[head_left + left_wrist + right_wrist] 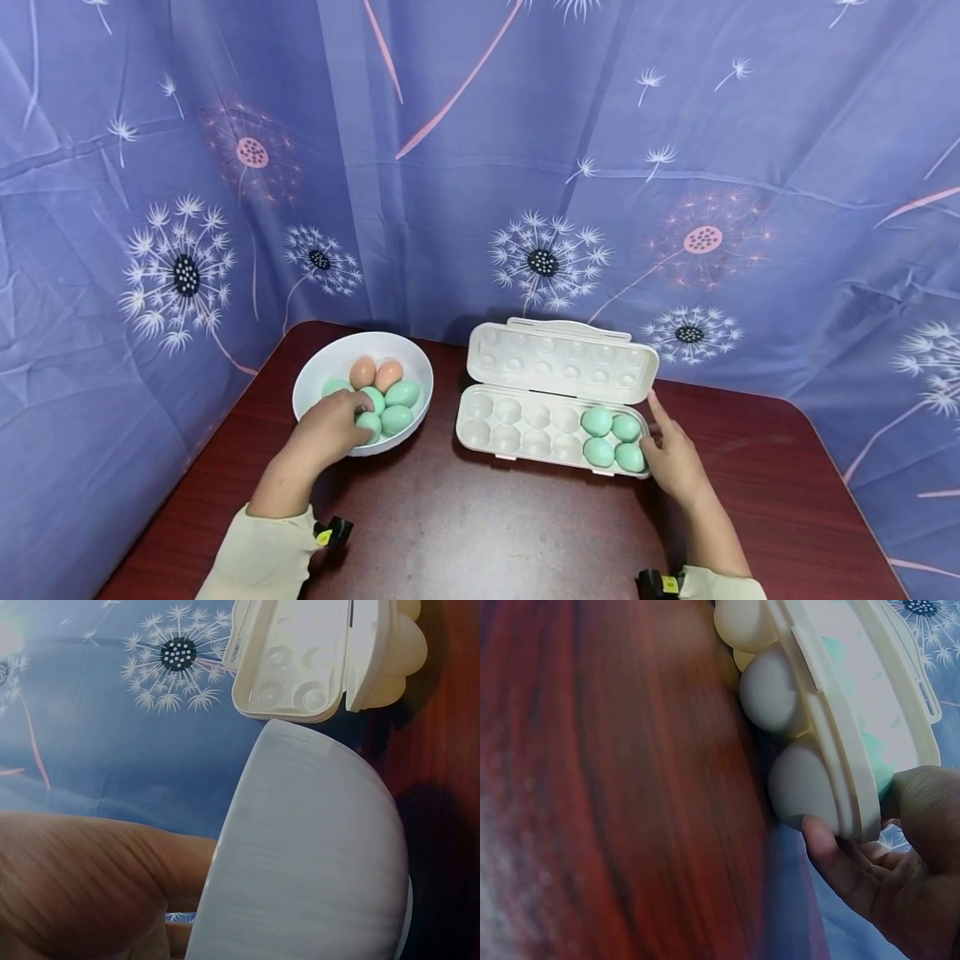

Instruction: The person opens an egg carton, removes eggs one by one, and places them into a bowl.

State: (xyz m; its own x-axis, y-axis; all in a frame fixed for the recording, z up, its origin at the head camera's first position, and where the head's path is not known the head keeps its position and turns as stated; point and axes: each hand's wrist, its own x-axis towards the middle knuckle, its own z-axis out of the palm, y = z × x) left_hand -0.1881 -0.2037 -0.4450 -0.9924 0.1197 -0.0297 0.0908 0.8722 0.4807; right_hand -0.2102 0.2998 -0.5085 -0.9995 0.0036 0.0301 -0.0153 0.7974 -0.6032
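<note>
In the head view, a white bowl (411, 357) stands at the left with several green eggs (398, 419) and two brown eggs (363, 372). My left hand (330, 432) reaches over its near left rim, thumb and fingers around a green egg (368, 425). The left wrist view shows the bowl's outer wall (307, 840) hiding the fingertips. An open cream egg carton (525, 455) lies to the right of the bowl, several green eggs (598, 452) in its right-end cups. My right hand (678, 462) grips the carton's right end, one finger stretched toward the hinge.
The carton's raised lid (562, 358) leans back near the blue dandelion-print curtain (450, 250) behind the table. Dark reddish wood tabletop (480, 525) extends in front of the bowl and carton.
</note>
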